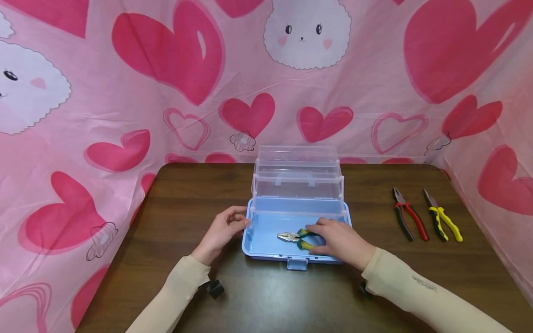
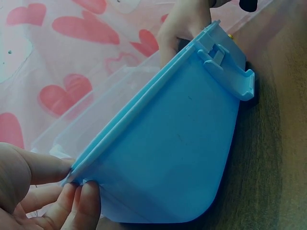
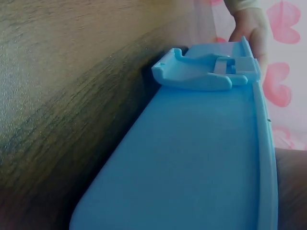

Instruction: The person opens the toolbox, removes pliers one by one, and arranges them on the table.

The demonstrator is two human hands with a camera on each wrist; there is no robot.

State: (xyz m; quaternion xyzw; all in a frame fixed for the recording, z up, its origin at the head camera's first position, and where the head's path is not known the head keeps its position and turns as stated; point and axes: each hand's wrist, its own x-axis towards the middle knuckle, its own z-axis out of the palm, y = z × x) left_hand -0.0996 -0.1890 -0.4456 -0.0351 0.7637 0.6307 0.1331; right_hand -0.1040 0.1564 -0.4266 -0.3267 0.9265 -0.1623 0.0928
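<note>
A light blue toolbox [image 1: 266,231] stands on the table, its clear lid and trays raised at the back. At its left end my left hand [image 1: 222,233] pinches the rim; in the left wrist view the thumb and fingers [image 2: 88,203] lie on either side of the edge. Inside the box are combination pliers [image 1: 291,237] with green and yellow handles, jaws pointing left. My right hand [image 1: 343,243] reaches over the box's right side and grips the handles, covering their ends. The box wall hides most of that hand in the right wrist view.
Pliers with red and black handles [image 1: 410,215] lie at the table's right, beside long-nose pliers with yellow and black handles [image 1: 443,217]. The box's front latch [image 1: 297,263] hangs open. Behind the wooden table [image 1: 200,185] hangs a pink heart-patterned cloth [image 1: 245,69].
</note>
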